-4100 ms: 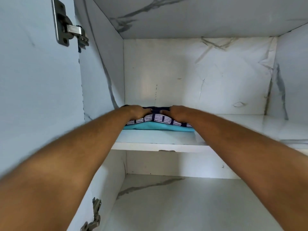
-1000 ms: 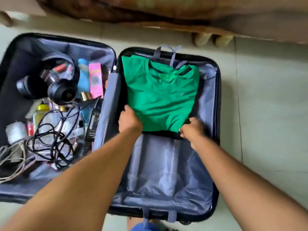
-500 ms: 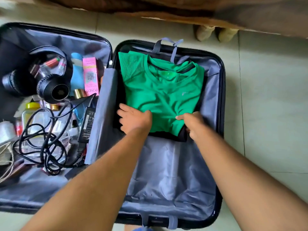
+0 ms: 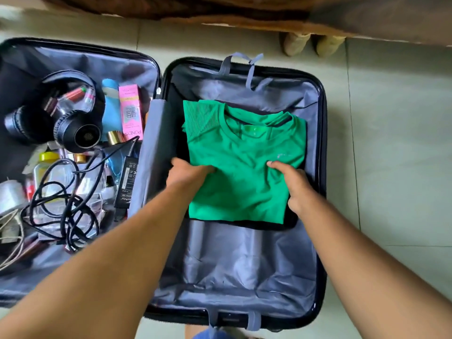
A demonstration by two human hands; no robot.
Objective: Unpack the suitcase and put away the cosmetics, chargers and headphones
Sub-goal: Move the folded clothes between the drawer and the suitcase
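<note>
A: Item: folded green T-shirt (image 4: 241,167), right half of the open suitcase (image 4: 320,167). Left hand (image 4: 188,173) and right hand (image 4: 297,189) grip its sides.

B: Risk: it may unfold when lifted. Headphones (image 4: 73,133), charger (image 4: 127,182) and cosmetics wait in the left half.

Landmark: I take the folded green T-shirt (image 4: 242,167) in the right half of the open dark hard-shell suitcase (image 4: 321,167).
Near side of shirt: I see bare grey fabric lining (image 4: 244,260), open to reach.
Far side of shirt: a narrow strip of lining, two grey straps (image 4: 249,69) hanging over it.
Left of shirt: the grey divider flap (image 4: 152,152) stands up; beyond it I'd meet tangled black cables (image 4: 66,211), black over-ear headphones (image 4: 73,123), a pink carton (image 4: 130,113).
Right of shirt: suitcase wall close by, pale tiled floor (image 4: 396,155) beyond.
</note>
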